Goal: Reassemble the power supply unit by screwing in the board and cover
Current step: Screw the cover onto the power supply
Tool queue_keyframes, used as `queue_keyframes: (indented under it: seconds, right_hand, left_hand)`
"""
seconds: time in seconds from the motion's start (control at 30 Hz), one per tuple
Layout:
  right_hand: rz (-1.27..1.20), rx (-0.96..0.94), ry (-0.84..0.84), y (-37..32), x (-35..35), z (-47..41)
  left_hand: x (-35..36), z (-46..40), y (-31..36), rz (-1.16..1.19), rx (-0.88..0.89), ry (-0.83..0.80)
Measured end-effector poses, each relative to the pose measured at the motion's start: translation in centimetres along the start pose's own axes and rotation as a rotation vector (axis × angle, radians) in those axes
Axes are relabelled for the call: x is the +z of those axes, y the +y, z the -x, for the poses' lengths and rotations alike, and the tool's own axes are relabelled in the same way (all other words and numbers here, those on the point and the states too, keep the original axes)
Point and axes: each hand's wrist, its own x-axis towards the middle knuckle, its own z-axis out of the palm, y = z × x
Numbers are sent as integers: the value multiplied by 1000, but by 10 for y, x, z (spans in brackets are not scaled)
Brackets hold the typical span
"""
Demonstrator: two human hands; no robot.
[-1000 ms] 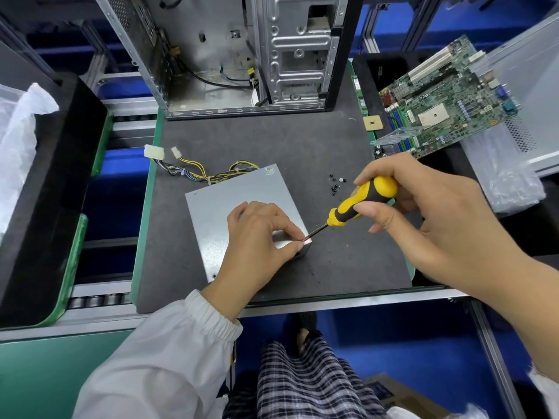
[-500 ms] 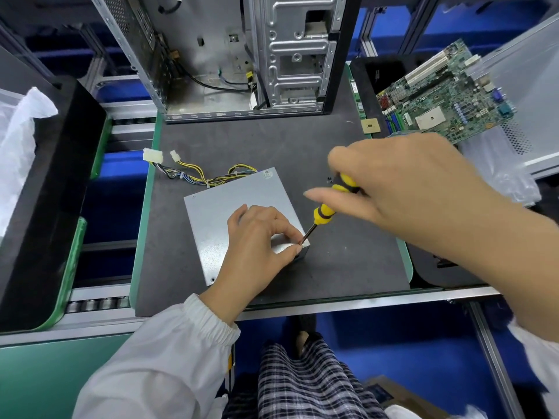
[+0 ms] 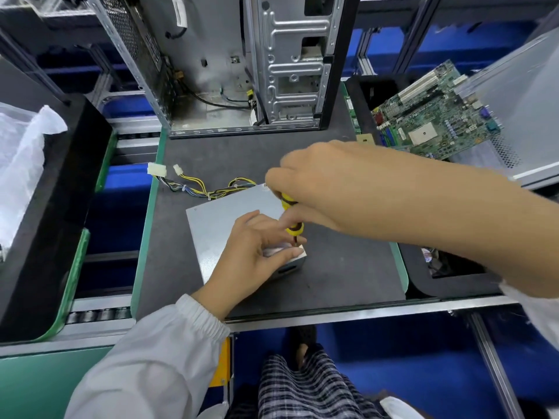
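Head view, looking down at a dark counter [image 3: 348, 273]. A grey metal power supply [image 3: 223, 225] lies flat near the middle, cover up, with its bundle of yellow and black wires [image 3: 208, 190] trailing off the far left corner.

Our left hand [image 3: 254, 252] rests on the near right corner of the cover, fingers curled and pinching around the spot where the screw goes. The screw itself is hidden by our fingertips.

Our right hand [image 3: 329, 192] reaches in from the right and grips a yellow screwdriver [image 3: 292, 219] from above. The driver stands nearly upright, its tip down between the left fingers at that corner.

Behind stands an open computer case [image 3: 242, 65]. A green motherboard [image 3: 435, 116] sits to the far right.

We judge this to be a cover screw going in. To do it well, we would keep the driver straight over the hole, press down lightly while turning, and hold the cover steady with the left hand so the corner does not shift. A tilted driver could slip off the head.
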Motion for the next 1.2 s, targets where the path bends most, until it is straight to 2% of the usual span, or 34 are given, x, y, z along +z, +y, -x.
queue_keyframes:
  seconds: [0.07, 0.13, 0.2, 0.27, 0.33, 0.4, 0.43, 0.47, 0.53, 0.67, 0.7, 0.77, 0.9, 0.97, 1.03, 1.1, 1.17, 1.2]
  right_hand:
    - [155, 44, 90, -6, -1, 1]
    - [167, 79, 132, -5, -2, 5]
    - [32, 40, 106, 3, -1, 8]
    - [-121, -75, 47, 10, -3, 9]
    - [-85, -77, 13, 9, -4, 7]
    - [51, -4, 92, 1, -1, 7]
    - [137, 11, 148, -4, -1, 7]
    - [195, 51, 120, -8, -5, 8]
    - [171, 111, 124, -8, -11, 10]
    - [-154, -135, 57, 14, -2, 8]
    - [-139, -171, 46, 14, -2, 6]
    - [-48, -103, 31, 10, -3, 1]
    - [161, 71, 167, 1, -2, 2]
    - [137, 92, 200, 3, -4, 7]
    - [-7, -20, 132, 9, 0, 8]
    - [-78, -150, 66, 13, -3, 10]
    - [-44, -91, 83, 11, -4, 7]
    - [6, -16, 114, 8, 0, 4]
  left_hand:
    - [-1, -1, 7, 98, -26, 115]
    - [0, -2, 13, 150, -2, 149]
    - [0, -3, 14, 77, 72, 91]
    - [-4, -6, 11, -12, 108, 62]
    - [-8, -7, 10, -24, 94, 27]
    - [-10, -8, 13, 76, 72, -15]
    - [-9, -8, 15, 131, 77, -3]
    - [-7, -8, 17, 160, 77, 43]
    - [-4, -9, 19, 203, 50, 84]
    - [-11, -11, 15, 167, 29, -2]
    - [-14, -12, 17, 179, 29, -61]
    - [-16, -13, 22, 194, 62, -118]
    - [-12, -16, 32, 315, 134, 10]
    - [-13, -17, 34, 323, 160, -5]
    - [-16, -19, 30, 285, 128, -57]
    - [-21, -22, 25, 352, 38, -153]
    - [-23, -23, 26, 455, 69, -215]
    - [-22, -23, 28, 479, 91, -191]
